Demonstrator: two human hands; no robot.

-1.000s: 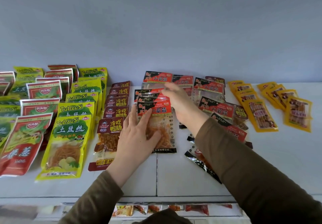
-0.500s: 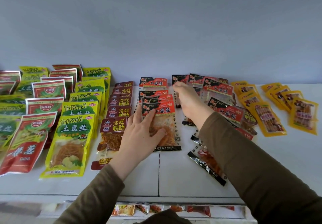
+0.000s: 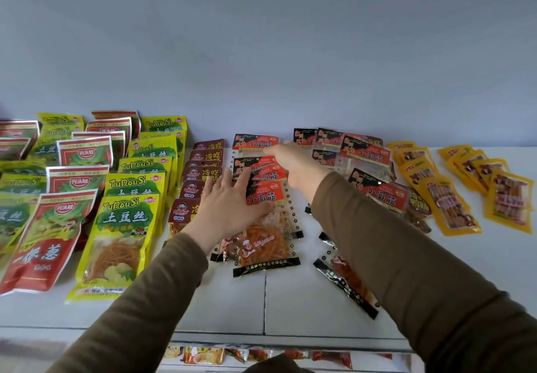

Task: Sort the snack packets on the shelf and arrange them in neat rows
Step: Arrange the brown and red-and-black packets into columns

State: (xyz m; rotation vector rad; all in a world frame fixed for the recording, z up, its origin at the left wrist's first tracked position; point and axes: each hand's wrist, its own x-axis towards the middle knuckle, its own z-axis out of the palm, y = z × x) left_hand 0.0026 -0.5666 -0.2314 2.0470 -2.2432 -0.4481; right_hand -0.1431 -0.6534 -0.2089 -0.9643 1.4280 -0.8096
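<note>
Step in hand: squaring the red-and-black gluten-strip row (image 3: 263, 198) at shelf (image 3: 290, 300) centre, overlapped front to back.

Left hand (image 3: 229, 213), 9 o'clock side of row: fingers straight and spread, pressing flat on the front packets, gripping nothing.

Right hand (image 3: 293, 163), 12 o'clock end: reaching over the rear packets; grip cannot be told.

Next, probably: pull strays from the loose pile (image 3: 369, 175) at 3 o'clock.

Packets: flat glossy film, slippery, clear windows.

Red-black snack packets (image 3: 266, 227) overlapped in a column mid-shelf (image 3: 290, 300), lying flat; loose heap of the same (image 3: 374, 175) just right. Yellow-green packets (image 3: 130, 198) in rows at left, orange packets (image 3: 453, 207) far right.
</note>
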